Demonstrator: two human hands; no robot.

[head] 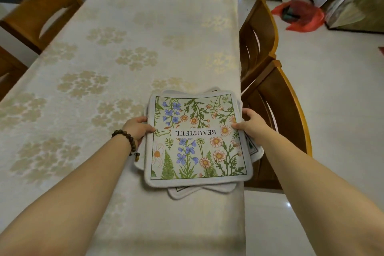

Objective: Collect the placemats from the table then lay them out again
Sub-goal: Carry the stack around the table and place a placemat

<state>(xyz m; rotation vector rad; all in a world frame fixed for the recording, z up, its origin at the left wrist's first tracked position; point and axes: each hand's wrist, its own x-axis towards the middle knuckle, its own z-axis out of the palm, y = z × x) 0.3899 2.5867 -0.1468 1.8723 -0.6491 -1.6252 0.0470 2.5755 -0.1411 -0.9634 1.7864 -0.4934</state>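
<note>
A stack of floral placemats (197,147) lies near the table's right edge, printed with blue and orange flowers and the word BEAUTIFUL. The mats underneath are skewed, so their corners stick out at the top, right and bottom. My left hand (137,128), a bead bracelet on its wrist, grips the stack's left edge. My right hand (250,123) grips the right edge, thumb on the top mat. The table (124,48) is covered by a cream cloth with pale gold flower clusters.
Two wooden chairs (270,89) stand tight against the table's right side beside the stack. More chairs (41,14) stand at the left and far end. A red bag (301,16) and bundles lie on the tiled floor at right.
</note>
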